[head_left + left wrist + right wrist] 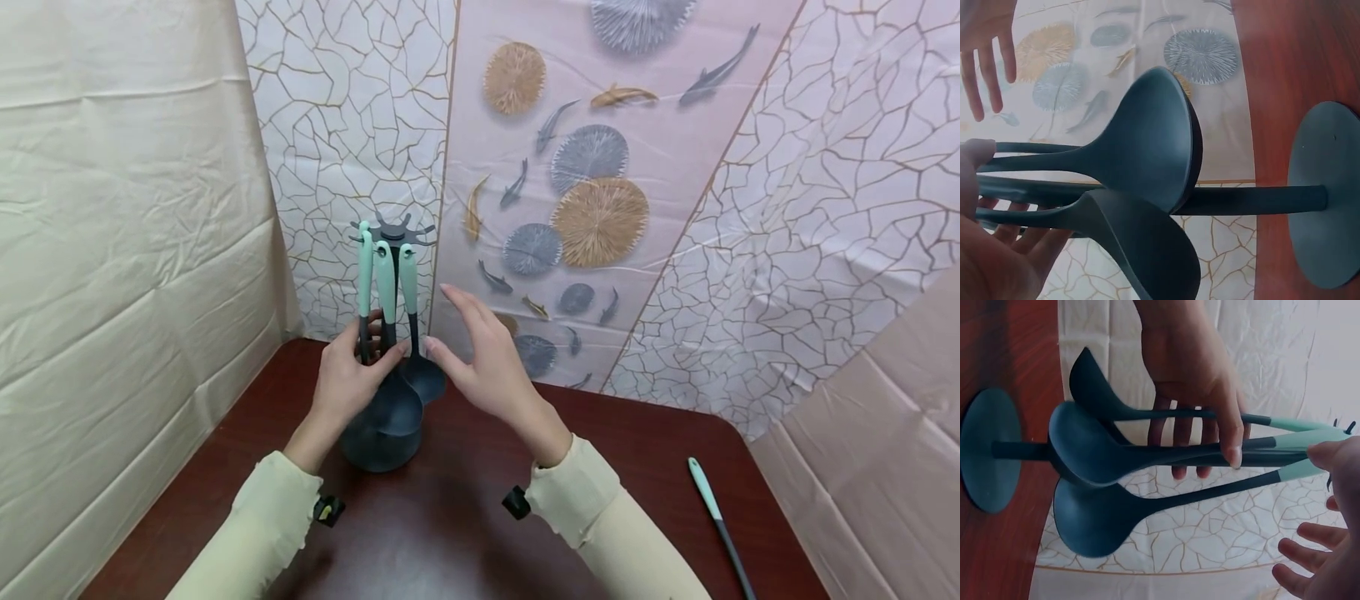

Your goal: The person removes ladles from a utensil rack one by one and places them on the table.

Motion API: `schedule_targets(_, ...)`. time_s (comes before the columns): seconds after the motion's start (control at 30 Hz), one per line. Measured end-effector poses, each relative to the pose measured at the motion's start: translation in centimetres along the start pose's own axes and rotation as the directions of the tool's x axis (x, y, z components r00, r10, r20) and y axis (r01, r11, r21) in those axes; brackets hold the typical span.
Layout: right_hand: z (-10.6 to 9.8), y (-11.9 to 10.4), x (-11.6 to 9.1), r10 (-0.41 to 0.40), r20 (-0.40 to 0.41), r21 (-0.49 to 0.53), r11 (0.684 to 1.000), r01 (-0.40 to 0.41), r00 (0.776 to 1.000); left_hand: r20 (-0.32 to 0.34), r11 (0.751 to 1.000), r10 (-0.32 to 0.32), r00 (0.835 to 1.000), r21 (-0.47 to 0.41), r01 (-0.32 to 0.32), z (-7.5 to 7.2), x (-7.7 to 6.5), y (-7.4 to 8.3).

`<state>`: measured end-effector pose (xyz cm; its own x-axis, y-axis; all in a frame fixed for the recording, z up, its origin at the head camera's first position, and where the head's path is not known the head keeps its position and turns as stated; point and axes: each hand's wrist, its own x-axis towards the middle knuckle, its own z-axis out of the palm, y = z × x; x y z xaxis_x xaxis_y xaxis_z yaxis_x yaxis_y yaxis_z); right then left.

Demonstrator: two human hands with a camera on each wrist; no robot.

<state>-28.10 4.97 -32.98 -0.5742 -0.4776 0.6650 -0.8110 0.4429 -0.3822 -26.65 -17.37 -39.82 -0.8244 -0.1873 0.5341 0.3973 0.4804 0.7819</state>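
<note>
A dark utensil stand [393, 235] with a hooked top and round base stands at the back left of the table. Several kitchen tools with mint-green handle ends hang from it, among them a ladle [1088, 444] and a second deep-bowled ladle [1094, 522]. A tool with a slanted, pointed head [1094, 384] hangs beside them. My left hand [348, 375] grips the stand's pole together with the dark handles, thumb in front and fingers behind. My right hand [487, 358] is just right of the hanging tools, fingers spread and holding nothing.
A long utensil [708, 492] with a mint handle and dark shaft lies at the table's right; its far end is out of frame. Patterned cloth [352, 108] hangs behind the dark red table [465, 517], with plain cloth at both sides.
</note>
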Motion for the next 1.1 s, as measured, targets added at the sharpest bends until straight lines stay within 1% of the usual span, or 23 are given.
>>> schedule_targets(0.2,0.6,-0.1,0.9,0.01,-0.047,0.091,0.996,-0.006,0.999,0.021,1.0,-0.02,1.0,0.0,0.02,-0.2,0.1,-0.2)
schedule_targets(0.33,1.1,-0.1,1.6,0.029,-0.037,0.145,0.989,-0.023,0.999,0.028,1.0,-0.017,0.999,0.015,0.016,-0.4,0.1,-0.5)
schedule_targets(0.53,1.7,-0.4,2.3,0.06,-0.007,0.194,0.979,-0.058,0.998,0.046,0.999,-0.027,0.999,0.022,0.026,-0.4,0.1,-0.4)
schedule_targets(0.67,2.0,-0.5,2.6,0.069,-0.009,0.216,0.974,-0.066,0.998,0.059,0.999,-0.037,0.998,0.018,0.036,-0.3,0.1,-0.1)
schedule_targets(0.83,2.4,-0.7,2.9,0.082,-0.022,0.236,0.969,-0.074,0.996,0.059,0.999,-0.039,0.998,0.012,0.039,-0.1,0.1,0.0)
schedule_targets(0.97,2.8,-0.9,3.2,0.099,-0.018,0.255,0.963,-0.091,0.995,0.041,1.0,0.004,0.999,0.028,-0.005,0.0,0.2,-0.5)
schedule_targets(1.1,3.3,-0.7,3.4,0.111,0.018,0.29,0.951,-0.112,0.994,0.017,0.997,0.048,0.999,0.065,-0.049,0.0,0.0,-0.8)
